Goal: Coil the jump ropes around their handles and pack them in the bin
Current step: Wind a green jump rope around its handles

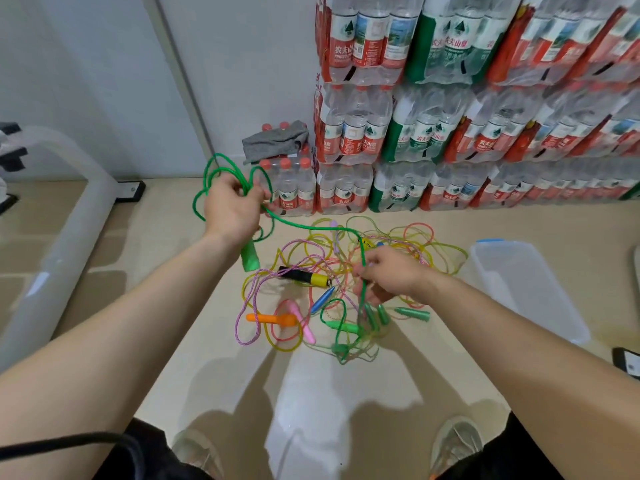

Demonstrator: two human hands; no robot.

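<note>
Beige floor [162, 216] before stacked bottled-water packs [450, 133]. In the head view, my left hand [230, 206] grips green rope [311, 227] loops and its handle [250, 256]. My right hand [388, 275] fingers pinch the same rope above the tangled pile [311, 278]. The clear bin [533, 292] beside it looks empty, so nearly everything remains.

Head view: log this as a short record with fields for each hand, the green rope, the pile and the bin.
left hand: holds loops of the green rope; a green handle sticks out below it
right hand: pinches the same rope further along
pile: tangled ropes and handles on the floor, under the hands
bin: clear, right of the pile, no rope seen in it
backdrop: water bottles in stacked packs
</note>
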